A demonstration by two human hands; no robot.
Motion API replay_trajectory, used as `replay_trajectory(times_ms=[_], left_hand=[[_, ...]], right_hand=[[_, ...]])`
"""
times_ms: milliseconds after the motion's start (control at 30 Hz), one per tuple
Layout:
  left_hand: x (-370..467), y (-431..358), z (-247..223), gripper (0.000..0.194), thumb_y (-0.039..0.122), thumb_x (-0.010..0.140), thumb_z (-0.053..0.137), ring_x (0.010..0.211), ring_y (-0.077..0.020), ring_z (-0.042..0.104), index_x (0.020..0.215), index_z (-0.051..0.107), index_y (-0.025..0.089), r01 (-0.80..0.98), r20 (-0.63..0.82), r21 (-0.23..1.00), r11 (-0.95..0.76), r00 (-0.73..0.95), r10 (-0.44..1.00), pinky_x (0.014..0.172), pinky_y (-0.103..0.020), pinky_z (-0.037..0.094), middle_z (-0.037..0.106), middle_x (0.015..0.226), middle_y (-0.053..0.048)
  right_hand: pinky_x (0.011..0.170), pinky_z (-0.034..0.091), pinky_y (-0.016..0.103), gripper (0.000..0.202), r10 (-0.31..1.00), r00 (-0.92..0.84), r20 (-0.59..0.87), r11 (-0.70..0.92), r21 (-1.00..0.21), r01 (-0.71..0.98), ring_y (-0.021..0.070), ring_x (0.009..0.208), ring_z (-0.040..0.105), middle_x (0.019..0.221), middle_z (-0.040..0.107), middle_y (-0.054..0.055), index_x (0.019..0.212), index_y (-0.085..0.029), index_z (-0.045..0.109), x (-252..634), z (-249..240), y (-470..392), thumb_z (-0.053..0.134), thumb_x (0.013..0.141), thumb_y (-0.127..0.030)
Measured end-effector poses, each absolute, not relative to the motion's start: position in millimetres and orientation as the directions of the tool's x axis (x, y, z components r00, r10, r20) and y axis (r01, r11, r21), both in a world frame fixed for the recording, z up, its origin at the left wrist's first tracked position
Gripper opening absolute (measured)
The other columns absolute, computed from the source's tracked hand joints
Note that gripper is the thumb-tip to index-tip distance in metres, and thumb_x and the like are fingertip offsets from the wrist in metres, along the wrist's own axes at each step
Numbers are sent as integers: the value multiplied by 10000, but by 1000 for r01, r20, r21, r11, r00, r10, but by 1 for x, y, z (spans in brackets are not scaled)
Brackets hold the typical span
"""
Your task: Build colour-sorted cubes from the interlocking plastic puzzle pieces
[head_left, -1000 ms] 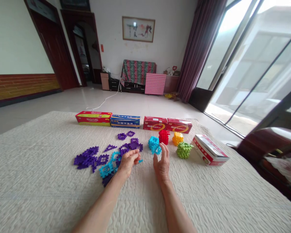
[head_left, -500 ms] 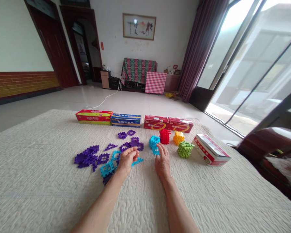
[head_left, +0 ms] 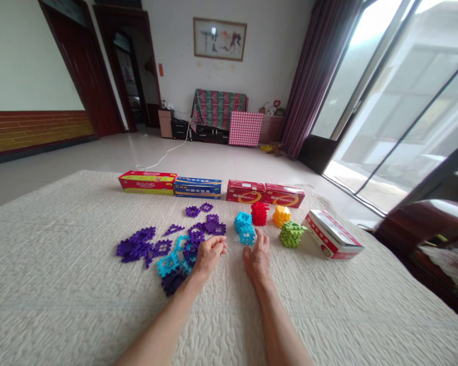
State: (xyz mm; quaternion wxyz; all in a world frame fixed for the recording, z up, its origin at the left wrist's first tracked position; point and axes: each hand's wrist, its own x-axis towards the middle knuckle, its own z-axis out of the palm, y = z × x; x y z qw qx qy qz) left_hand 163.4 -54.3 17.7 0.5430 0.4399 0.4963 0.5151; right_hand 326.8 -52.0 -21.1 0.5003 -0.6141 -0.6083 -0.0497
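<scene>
My left hand [head_left: 210, 255] is closed in a pinch over the quilted cloth, just right of the purple and light blue pieces; what its fingers hold, if anything, is too small to tell. My right hand [head_left: 258, 256] has its fingers apart and holds nothing, right below a light blue cube [head_left: 247, 235]. Another light blue block [head_left: 243, 220] touches that cube from behind. A red block [head_left: 259, 214], a yellow block [head_left: 281, 216] and a green block [head_left: 291, 234] stand to the right. Purple notched pieces [head_left: 135, 245] lie at the left, with light blue pieces [head_left: 168, 263] nearer my left hand.
Behind the blocks stand a red-yellow box [head_left: 148, 183], a blue box [head_left: 198, 188] and two red boxes [head_left: 246, 192]. A white and red box [head_left: 333, 235] sits at the right of the quilted cloth [head_left: 80, 305]. A dark red chair is at the far right.
My left hand has moved right, and the light blue strip beside it no longer shows. My right hand has drawn back slightly from the light blue cube, which is now in fuller view.
</scene>
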Motion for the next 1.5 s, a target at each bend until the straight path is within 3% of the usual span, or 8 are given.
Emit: replay_trajectory(times_ms=[233, 367, 567, 733, 867, 1033, 1233, 1500], left_hand=[[169, -54, 0, 266, 173, 714, 517, 612, -129, 642, 898, 704, 131, 103, 59, 993, -61, 18, 998, 610, -243, 497, 701, 728, -44], [170, -56, 3, 272, 154, 729, 500, 617, -130, 645, 905, 707, 136, 135, 90, 987, -92, 19, 996, 613, -245, 500, 711, 753, -51], [142, -52, 27, 253, 134, 734, 535, 685, -160, 653, 893, 725, 182, 181, 177, 970, -162, -72, 982, 683, -279, 513, 720, 772, -46], [78, -56, 39, 219, 125, 736, 562, 855, -205, 644, 840, 732, 215, 450, 372, 852, -267, -162, 914, 896, -337, 464, 724, 884, -61], [37, -76, 24, 299, 81, 751, 488, 926, -211, 628, 903, 717, 198, 691, 439, 641, -335, 28, 898, 913, -344, 458, 701, 957, -79], [21, -97, -3, 306, 113, 780, 482, 1035, -220, 583, 988, 695, 186, 781, 494, 463, -418, 164, 854, 974, -376, 425, 662, 1067, -94], [24, -98, -14, 292, 221, 848, 472, 1114, -240, 540, 1033, 695, 181, 780, 528, 423, -461, 201, 825, 1013, -405, 399, 620, 1174, -112], [24, -93, -20, 375, 148, 795, 476, 1184, -244, 495, 1096, 685, 231, 807, 499, 379, -454, 235, 834, 1020, -426, 395, 585, 1251, -82]], right_hand=[[935, 434, 481, 569, 734, 212, 645, 234, -533, 813, 273, 1064, 490, 1137, 508, 150, 1231, -141, 468, 327, -21, -52, 468, 662, -125], [939, 429, 495, 551, 714, 201, 670, 262, -523, 811, 288, 1086, 485, 1165, 499, 162, 1223, -129, 481, 329, -19, -50, 487, 673, -157], [898, 461, 449, 357, 625, 182, 759, 431, -530, 730, 255, 1027, 549, 1085, 564, 119, 1123, -179, 547, 317, -4, -63, 466, 775, -179], [863, 479, 376, 229, 681, -174, 712, 669, -507, 543, 210, 973, 581, 1031, 587, 73, 1005, -217, 573, 267, 15, -92, 483, 802, -164], [855, 472, 356, 201, 665, -365, 651, 731, -469, 495, 197, 948, 572, 1000, 584, 66, 974, -213, 586, 235, 17, -111, 494, 805, -157], [804, 475, 329, 239, 681, -453, 575, 717, -399, 571, 184, 875, 560, 929, 585, 58, 945, -198, 617, 222, 8, -117, 478, 777, -101], [881, 452, 377, 369, 705, -469, 532, 675, -300, 674, 211, 964, 534, 1098, 559, 100, 1117, -184, 614, 216, 2, -112, 494, 777, -109], [904, 440, 393, 231, 721, -421, 551, 646, -314, 696, 208, 1010, 516, 1117, 530, 94, 977, -189, 620, 217, -5, -108, 487, 804, -113]])
